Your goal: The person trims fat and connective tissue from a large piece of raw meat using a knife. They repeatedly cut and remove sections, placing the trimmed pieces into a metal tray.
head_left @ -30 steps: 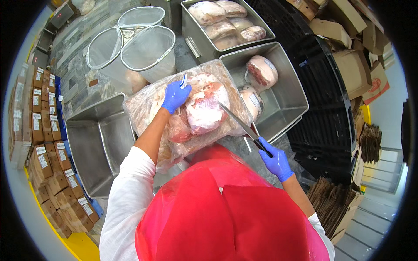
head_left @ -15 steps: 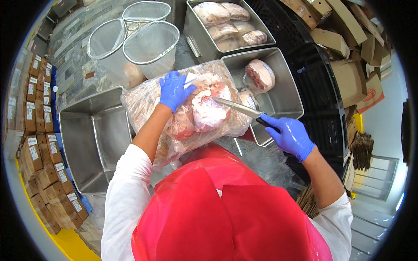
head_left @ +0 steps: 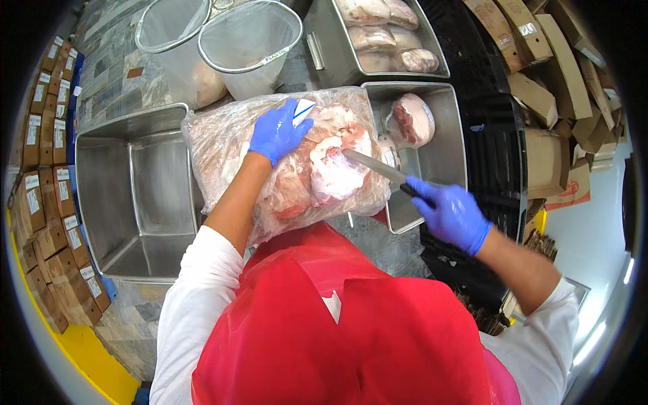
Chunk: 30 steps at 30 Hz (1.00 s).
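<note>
My left hand point(head_left: 277, 133), in a blue glove, rests on a large slab of meat in clear plastic wrap point(head_left: 219, 145). Between its thumb and forefinger is a white slip with a blue mark point(head_left: 304, 110). My right hand point(head_left: 455, 217), also gloved in blue, is closed around the black handle of a long knife point(head_left: 375, 165). The blade points left, and its tip meets a pale, fatty piece of meat point(head_left: 332, 177) where the plastic is opened. Redder meat point(head_left: 293, 192) shows beside it. Whether the tip is inside the meat, I cannot tell.
A steel tub point(head_left: 104, 189) stands at left. Another steel tub point(head_left: 451, 148), at right, holds packed meat point(head_left: 413, 120). Behind it, a deeper tub point(head_left: 331, 47) holds several wrapped cuts. Clear-lined bins point(head_left: 260, 61) stand at the back. Black crates point(head_left: 493, 155) and cardboard boxes point(head_left: 540, 158) are at far right.
The view has shifted, so the tubs and boxes sit differently in it. My left hand stays on the slab with the white slip. The knife tip stays at the pale meat.
</note>
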Available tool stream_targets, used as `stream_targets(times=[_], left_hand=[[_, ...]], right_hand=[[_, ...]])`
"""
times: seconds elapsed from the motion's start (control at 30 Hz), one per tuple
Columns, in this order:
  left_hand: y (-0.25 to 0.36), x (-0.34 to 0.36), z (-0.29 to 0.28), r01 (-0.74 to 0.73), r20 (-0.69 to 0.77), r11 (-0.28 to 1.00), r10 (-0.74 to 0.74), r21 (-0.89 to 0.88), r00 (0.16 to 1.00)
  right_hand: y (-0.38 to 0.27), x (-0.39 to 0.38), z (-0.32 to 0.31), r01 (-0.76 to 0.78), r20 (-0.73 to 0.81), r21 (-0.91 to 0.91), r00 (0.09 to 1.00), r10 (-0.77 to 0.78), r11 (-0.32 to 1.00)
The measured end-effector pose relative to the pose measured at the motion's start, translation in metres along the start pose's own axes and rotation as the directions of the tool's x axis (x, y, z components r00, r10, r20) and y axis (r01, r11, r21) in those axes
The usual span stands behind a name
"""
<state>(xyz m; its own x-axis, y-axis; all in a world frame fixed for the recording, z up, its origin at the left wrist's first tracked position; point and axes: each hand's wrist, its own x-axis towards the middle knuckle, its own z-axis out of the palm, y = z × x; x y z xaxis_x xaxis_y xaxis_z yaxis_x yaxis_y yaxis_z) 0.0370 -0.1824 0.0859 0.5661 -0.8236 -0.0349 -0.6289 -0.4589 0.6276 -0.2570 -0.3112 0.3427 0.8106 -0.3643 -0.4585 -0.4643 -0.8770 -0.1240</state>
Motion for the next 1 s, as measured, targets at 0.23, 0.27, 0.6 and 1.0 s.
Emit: stream_targets(times=[0.23,0.27,0.6,1.0], left_hand=[[0.002,-0.001,0.005,0.032,-0.056,0.999,-0.032,-0.004,0.998],[0.005,-0.001,0.002,0.05,-0.025,0.999,-0.05,-0.011,0.998],[-0.001,-0.007,0.004,-0.084,-0.208,0.996,0.087,0.021,0.974],[0.027,-0.023,-0.001,-0.417,-0.16,0.881,0.455,0.223,0.876]], right_hand=[[0.053,-0.034,0.207,-0.038,-0.322,0.251,0.939,0.12,0.967],[0.055,-0.024,0.237,-0.002,-0.388,0.303,0.913,0.125,0.953],[0.023,0.032,0.332,0.162,-0.626,0.504,0.746,0.229,0.849],[-0.004,-0.104,0.294,-0.074,-0.35,0.696,0.834,0.428,0.714]])
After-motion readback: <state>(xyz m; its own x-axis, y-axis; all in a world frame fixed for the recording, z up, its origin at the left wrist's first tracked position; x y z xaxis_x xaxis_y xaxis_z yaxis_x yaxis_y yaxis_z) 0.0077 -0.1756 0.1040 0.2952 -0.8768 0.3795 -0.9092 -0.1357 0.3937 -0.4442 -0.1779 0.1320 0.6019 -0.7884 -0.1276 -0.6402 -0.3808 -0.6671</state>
